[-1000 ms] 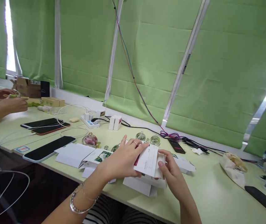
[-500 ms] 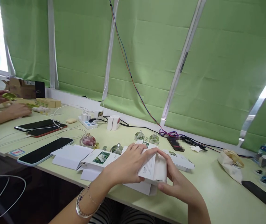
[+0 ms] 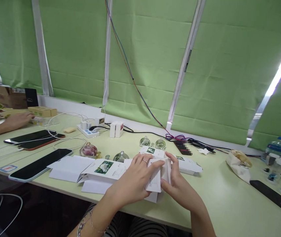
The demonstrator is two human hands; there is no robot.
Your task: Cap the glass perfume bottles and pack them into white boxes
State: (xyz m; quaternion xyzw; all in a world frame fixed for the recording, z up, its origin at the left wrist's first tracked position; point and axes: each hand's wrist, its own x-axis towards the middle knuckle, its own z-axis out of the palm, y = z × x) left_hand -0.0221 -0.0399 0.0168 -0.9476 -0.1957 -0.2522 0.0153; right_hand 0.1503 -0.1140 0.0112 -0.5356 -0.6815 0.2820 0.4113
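Observation:
A white cardboard box [image 3: 154, 179] with small printed text is held between both hands near the table's front edge. My left hand [image 3: 133, 177] lies over its left side and top, fingers closed on it. At its right end, my right hand [image 3: 180, 187] grips with thumb below and fingers above. Part of the box is hidden by the hands. Left of them lies an unfolded white carton [image 3: 104, 168] with a white-flower picture. Behind the left hand stands a round glass bottle [image 3: 121, 156]; another white carton [image 3: 188, 166] lies to the right.
Two round bottles [image 3: 152, 142] stand farther back, and a pink-filled bottle [image 3: 88, 150] stands left. Phones [image 3: 40, 164] and white cables lie on the left. Another person's hand [image 3: 17, 121] works far left. A cloth pouch [image 3: 239, 164] and a long black object [image 3: 273, 200] are right.
My right hand has shifted in over the box's right end, its thumb now higher against it. The view has turned slightly to the right. My left hand stays on the box.

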